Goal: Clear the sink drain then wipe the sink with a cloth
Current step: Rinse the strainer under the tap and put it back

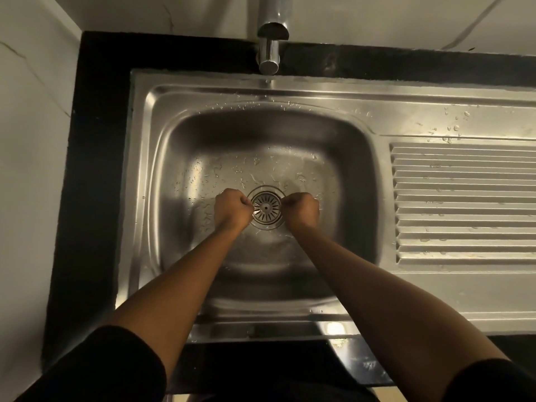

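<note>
A round metal drain strainer [266,208] with radial slots sits in the bottom of the wet stainless steel sink [290,134]. My left hand [232,208] is curled at the strainer's left edge, and my right hand [301,210] is curled at its right edge. Both hands have their fingertips pinched against the strainer's rim. The fingertips themselves are hidden behind the knuckles. No cloth is in view.
A chrome tap [269,50] stands above the back rim of the sink. A ribbed draining board [464,204] lies to the right. Black countertop [92,169] frames the sink, and a white wall runs along the left and back.
</note>
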Motion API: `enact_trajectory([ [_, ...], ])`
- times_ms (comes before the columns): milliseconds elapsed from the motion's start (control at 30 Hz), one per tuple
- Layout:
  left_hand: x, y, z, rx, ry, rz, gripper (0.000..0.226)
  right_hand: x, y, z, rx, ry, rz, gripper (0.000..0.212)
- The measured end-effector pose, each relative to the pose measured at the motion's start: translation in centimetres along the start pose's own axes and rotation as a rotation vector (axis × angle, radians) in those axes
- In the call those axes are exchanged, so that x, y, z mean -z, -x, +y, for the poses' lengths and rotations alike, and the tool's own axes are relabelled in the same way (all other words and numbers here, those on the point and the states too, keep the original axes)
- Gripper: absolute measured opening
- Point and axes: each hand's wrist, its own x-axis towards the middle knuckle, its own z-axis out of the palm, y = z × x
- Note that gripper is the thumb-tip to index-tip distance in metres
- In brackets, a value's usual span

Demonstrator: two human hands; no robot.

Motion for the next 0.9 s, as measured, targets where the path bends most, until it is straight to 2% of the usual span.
enact_trajectory([
  [133,0.3,0.5,0.2,-0.01,-0.034,0.012,0.015,0.4,0.5,-0.2,0.031,0.029,-0.003,0.025],
  [267,1.0,1.5,0.4,-0.032,0.039,0.015,0.015,1.3,1.6,-0.4,0.079,0.017,-0.024,0.024],
  [567,4.4,7.3,2.0,-0.228,0.219,0.032,0.007,5.5,6.9,-1.9,0.247,-0.071,-0.024,0.022],
  [900,8.0,13.9,4.8,-0.376,0.348,0.006,0.012,10.5,14.2,-3.3,0.33,-0.41,0.004,0.016],
])
